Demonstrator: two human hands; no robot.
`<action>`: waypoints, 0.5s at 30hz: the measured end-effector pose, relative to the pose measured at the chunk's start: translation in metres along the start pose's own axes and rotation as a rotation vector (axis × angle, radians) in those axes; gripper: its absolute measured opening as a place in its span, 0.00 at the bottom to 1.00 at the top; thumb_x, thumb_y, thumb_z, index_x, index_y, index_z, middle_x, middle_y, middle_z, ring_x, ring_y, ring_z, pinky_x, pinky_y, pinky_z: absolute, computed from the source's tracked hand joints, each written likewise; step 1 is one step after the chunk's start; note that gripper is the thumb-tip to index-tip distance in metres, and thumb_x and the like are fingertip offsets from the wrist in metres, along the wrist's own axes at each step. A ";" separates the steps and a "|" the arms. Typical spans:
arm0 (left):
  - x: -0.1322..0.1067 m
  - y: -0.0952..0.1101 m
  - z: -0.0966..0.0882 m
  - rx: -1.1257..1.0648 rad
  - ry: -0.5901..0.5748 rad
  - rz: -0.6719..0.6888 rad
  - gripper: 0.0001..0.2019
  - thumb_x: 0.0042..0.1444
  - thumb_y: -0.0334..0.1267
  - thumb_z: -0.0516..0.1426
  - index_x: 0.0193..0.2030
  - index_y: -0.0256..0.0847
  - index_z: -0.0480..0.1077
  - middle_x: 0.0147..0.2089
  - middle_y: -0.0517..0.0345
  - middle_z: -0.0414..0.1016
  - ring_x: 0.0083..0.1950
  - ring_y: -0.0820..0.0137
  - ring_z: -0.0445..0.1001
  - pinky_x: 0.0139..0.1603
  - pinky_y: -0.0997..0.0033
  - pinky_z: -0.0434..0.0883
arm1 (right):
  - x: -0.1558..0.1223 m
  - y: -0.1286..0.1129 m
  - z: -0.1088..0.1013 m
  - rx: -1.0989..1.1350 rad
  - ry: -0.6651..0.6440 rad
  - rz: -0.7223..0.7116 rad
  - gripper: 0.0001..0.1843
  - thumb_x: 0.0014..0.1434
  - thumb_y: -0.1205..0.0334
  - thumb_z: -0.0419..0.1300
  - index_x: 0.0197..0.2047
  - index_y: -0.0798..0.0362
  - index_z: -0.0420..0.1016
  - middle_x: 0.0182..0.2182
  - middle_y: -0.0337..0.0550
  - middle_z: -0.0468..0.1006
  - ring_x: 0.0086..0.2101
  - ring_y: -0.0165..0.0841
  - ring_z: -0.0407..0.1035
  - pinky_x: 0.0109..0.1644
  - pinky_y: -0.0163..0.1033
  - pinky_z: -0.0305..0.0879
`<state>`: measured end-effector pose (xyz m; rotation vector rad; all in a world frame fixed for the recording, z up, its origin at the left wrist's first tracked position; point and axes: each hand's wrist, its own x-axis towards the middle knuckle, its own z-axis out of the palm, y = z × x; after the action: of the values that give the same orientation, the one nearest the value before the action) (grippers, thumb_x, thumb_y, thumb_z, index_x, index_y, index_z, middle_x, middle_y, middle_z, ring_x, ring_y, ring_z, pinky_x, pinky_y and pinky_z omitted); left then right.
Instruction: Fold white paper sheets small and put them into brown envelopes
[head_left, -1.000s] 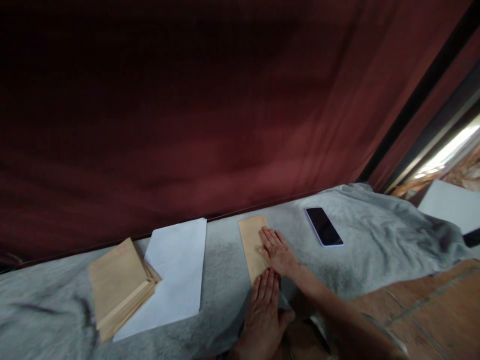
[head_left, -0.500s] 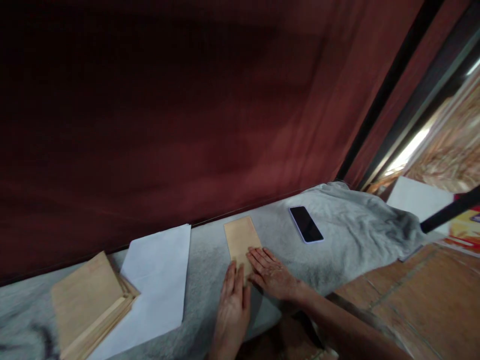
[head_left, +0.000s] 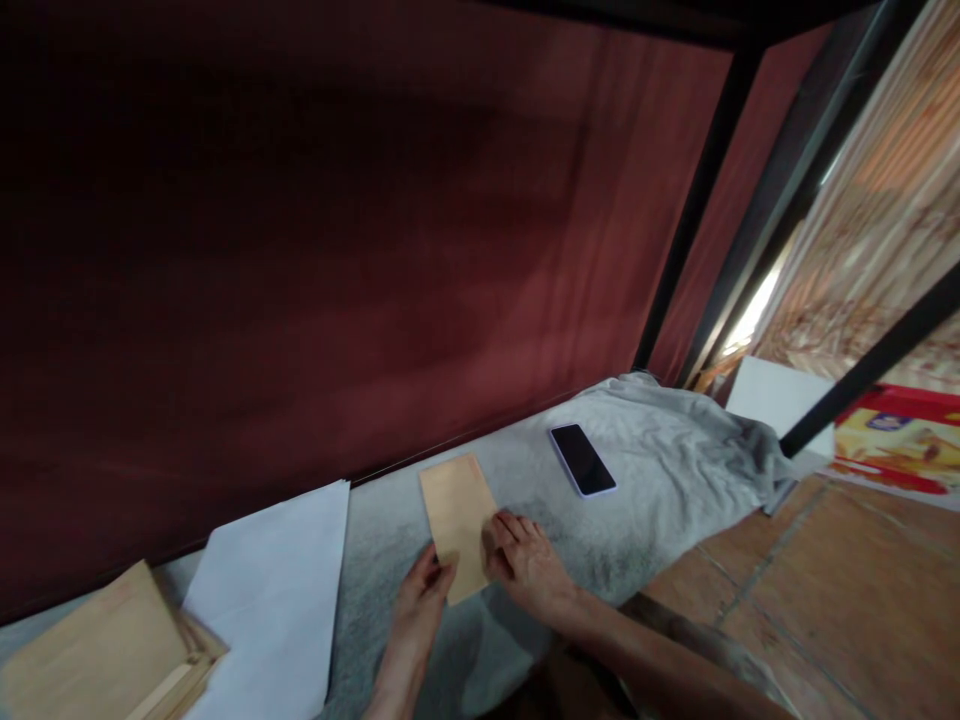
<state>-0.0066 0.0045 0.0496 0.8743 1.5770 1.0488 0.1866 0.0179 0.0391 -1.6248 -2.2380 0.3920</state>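
Indoors, left hand pinches, right hand presses tan envelope on grey cloth; maroon curtain behind.

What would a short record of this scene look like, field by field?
Surface: grey blanket before a dark red backdrop
Left hand: fingertips at the near left edge of the brown envelope; grip unclear
Right hand: fingertips on its right edge
Right of it: smartphone, screen dark
Left of it: white paper sheets, stack of brown envelopes
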 end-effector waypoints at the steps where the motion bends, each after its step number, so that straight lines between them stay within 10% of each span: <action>1: -0.002 0.001 0.001 0.047 -0.028 0.041 0.28 0.45 0.45 0.66 0.54 0.40 0.73 0.36 0.55 0.83 0.41 0.57 0.82 0.41 0.64 0.77 | 0.000 0.000 -0.001 0.001 0.005 0.000 0.26 0.67 0.61 0.54 0.67 0.54 0.68 0.66 0.48 0.71 0.60 0.45 0.66 0.65 0.51 0.62; 8: -0.006 0.001 0.015 -0.089 0.002 -0.123 0.35 0.49 0.40 0.63 0.65 0.44 0.60 0.40 0.55 0.83 0.38 0.59 0.83 0.33 0.64 0.78 | 0.006 0.005 -0.005 0.026 0.044 -0.019 0.21 0.67 0.62 0.55 0.61 0.49 0.73 0.62 0.44 0.75 0.57 0.41 0.69 0.62 0.46 0.64; 15: -0.003 0.013 0.049 -0.267 -0.071 0.018 0.36 0.48 0.43 0.68 0.63 0.44 0.62 0.45 0.49 0.83 0.45 0.57 0.83 0.39 0.63 0.79 | 0.031 0.028 -0.038 0.170 0.254 -0.010 0.24 0.64 0.70 0.53 0.61 0.48 0.74 0.59 0.47 0.76 0.57 0.41 0.69 0.61 0.47 0.64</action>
<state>0.0420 0.0163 0.0570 0.7357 1.3352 1.1961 0.2181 0.0570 0.0650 -1.4851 -1.9684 0.3417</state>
